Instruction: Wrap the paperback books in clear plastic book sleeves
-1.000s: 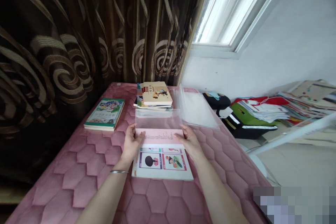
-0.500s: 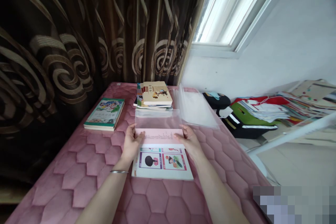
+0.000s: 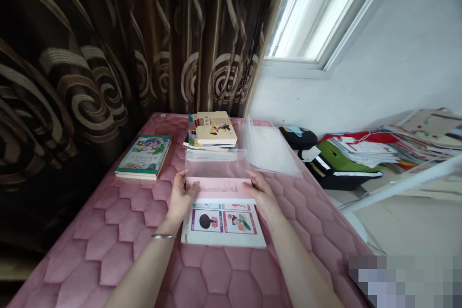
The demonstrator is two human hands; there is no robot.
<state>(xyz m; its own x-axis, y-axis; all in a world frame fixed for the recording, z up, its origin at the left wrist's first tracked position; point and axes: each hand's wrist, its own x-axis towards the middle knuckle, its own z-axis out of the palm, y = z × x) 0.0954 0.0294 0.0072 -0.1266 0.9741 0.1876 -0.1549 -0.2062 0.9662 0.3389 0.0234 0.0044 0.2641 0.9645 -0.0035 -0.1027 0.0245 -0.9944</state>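
My left hand (image 3: 182,196) grips the left edge of an open book (image 3: 224,239), thumb on top of its pink printed page (image 3: 220,190). On the opposite edge, my right hand (image 3: 265,197) holds the same page with its thumb pressed down and fingers around the side. Below the pink page lies a white page with coloured picture boxes. A clear plastic book cover (image 3: 216,166) extends beyond the pink page, away from me. How far it reaches under the book is hidden.
Stacked books (image 3: 216,127) stand behind the plastic. Green-edged books (image 3: 144,156) lie at left, and clear plastic sheets (image 3: 272,149) at right. All rest on a pink quilted surface (image 3: 130,236). Beyond its right edge are a green-and-black bag (image 3: 335,163) and piled papers (image 3: 368,151).
My right hand has shifted very slightly along the pink page's right edge. My left hand, the book and the plastic cover look nearly the same.
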